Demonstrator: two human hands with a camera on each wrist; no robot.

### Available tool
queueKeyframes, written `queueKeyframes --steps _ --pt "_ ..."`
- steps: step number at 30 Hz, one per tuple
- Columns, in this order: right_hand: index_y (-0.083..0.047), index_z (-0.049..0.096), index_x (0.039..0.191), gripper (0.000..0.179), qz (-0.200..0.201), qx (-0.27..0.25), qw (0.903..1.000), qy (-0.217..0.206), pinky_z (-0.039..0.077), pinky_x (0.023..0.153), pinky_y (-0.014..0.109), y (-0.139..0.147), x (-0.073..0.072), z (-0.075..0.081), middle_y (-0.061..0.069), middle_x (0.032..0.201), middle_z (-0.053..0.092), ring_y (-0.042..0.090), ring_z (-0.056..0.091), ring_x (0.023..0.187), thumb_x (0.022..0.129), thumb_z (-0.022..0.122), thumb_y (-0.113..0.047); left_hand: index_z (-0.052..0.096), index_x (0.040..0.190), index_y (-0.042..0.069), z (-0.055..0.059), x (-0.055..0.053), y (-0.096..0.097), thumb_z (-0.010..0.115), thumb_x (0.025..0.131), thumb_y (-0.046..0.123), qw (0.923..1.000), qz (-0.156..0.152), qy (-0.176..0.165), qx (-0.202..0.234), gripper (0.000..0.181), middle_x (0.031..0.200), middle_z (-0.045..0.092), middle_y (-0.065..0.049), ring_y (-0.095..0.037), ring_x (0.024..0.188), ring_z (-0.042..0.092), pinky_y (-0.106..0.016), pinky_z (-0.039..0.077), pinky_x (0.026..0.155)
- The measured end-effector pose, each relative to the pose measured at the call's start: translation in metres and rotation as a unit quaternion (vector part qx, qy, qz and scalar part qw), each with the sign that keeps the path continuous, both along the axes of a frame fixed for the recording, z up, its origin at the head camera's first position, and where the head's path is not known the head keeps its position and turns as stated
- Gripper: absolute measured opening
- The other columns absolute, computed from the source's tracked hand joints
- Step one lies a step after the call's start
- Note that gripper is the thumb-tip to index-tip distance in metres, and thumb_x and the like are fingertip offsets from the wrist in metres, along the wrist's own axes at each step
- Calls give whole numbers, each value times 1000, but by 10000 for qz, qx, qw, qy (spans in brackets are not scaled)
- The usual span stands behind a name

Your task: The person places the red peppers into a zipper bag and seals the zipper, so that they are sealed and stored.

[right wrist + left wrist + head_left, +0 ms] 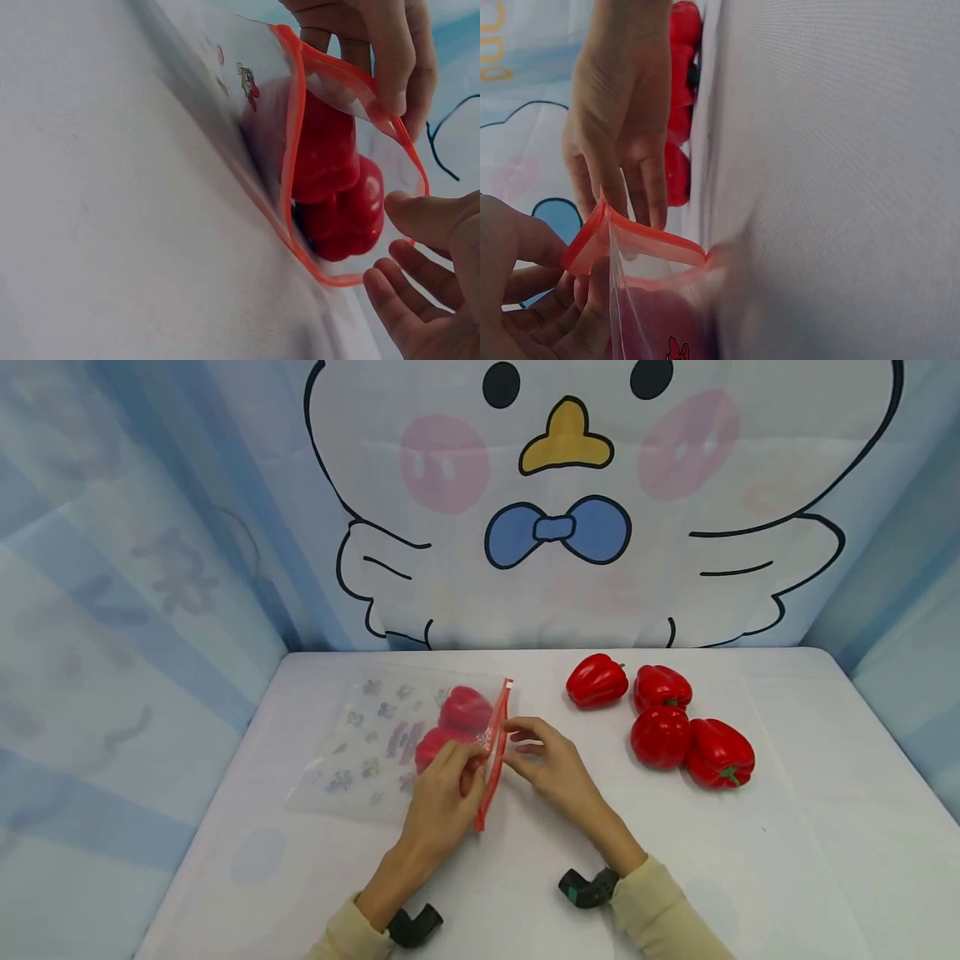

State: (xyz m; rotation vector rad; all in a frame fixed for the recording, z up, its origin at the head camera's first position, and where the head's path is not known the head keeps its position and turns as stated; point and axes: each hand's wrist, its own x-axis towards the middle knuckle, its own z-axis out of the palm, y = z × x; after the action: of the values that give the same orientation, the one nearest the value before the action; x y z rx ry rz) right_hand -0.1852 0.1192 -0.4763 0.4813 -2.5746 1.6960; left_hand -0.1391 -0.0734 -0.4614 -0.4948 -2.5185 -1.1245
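A clear zip bag (360,768) with small printed pictures and a red zip edge (491,785) lies on the table, its mouth toward the right. Two red bell peppers (341,214) sit inside, near the mouth, which gapes in the right wrist view. My left hand (442,797) pinches the upper lip of the mouth between thumb and fingers, as the left wrist view shows too. At the mouth's right side is my right hand (555,768), thumb and fingers spread loosely by the red edge (424,180); whether the fingertips touch it is hard to tell.
Several loose red bell peppers (660,737) are grouped on the white table (825,860) to the right of the bag. A printed curtain (555,602) stands behind the table's back edge, with blue cloth (112,693) at the left side.
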Motion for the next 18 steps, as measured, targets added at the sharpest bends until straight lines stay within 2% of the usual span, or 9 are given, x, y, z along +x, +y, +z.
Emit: queueKeyframes --steps 5,12,18 --pt "-11 58 142 54 -221 205 9994 -143 56 104 43 13 -4 10 8 140 65 27 64 127 92 79 -8 70 112 9 0 -1 0 73 93 3 10000 -1 -40 -30 20 93 60 2 -6 75 52 -16 50 63" --pt "-11 57 142 55 -472 363 9982 -95 56 104 46 36 -14 23 10 142 64 30 64 128 92 79 -9 70 112 10 -2 -1 0 73 93 1 9998 51 -176 -30 21 93 60 3 -5 75 52 -16 50 63" --pt "-9 55 144 59 -620 673 9958 -32 55 104 47 58 -25 35 13 143 61 33 62 129 91 80 -11 70 111 9 -3 -1 -1 72 93 2 10000 -28 -68 46 19 92 60 3 -5 74 52 -16 50 63"
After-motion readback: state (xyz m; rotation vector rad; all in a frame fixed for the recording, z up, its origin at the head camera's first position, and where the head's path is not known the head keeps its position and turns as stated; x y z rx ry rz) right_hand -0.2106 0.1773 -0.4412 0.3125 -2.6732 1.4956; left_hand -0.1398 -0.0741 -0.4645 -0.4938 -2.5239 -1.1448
